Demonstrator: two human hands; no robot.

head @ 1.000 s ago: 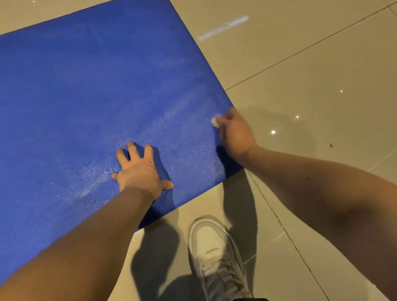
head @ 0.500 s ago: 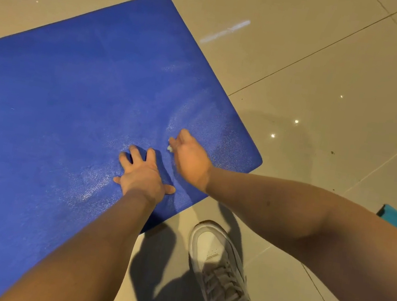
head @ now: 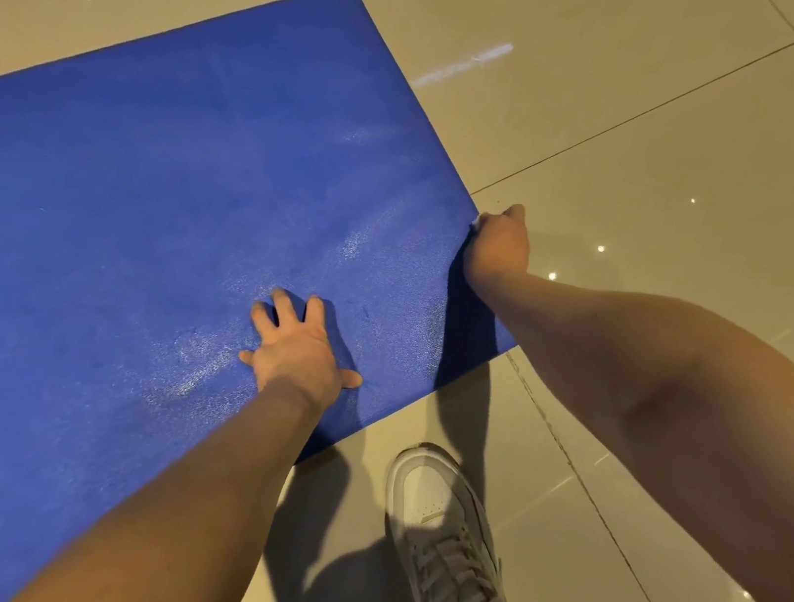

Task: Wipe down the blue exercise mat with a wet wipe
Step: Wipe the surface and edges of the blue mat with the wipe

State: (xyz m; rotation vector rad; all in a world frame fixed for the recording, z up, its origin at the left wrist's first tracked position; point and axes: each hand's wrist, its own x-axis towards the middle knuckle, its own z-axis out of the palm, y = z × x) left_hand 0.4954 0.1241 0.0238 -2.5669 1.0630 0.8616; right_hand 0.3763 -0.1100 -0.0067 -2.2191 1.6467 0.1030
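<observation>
The blue mat (head: 139, 208) lies on the tiled floor (head: 670, 136), its length running out of frame at left. The left hand (head: 301, 353) presses flat, fingers spread; the right hand (head: 497, 244), at its short end, clutches a mostly hidden wipe (head: 476, 219).

Left hand (head: 300, 355) flat on blue mat (head: 139, 208), right hand (head: 497, 246) holding wipe (head: 476, 220) at edge

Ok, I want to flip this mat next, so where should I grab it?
Likely the mat by its right edge, from the floor side: it lies flat and thin, so fingers slip under, thumb on top, clear of the left hand.
</observation>
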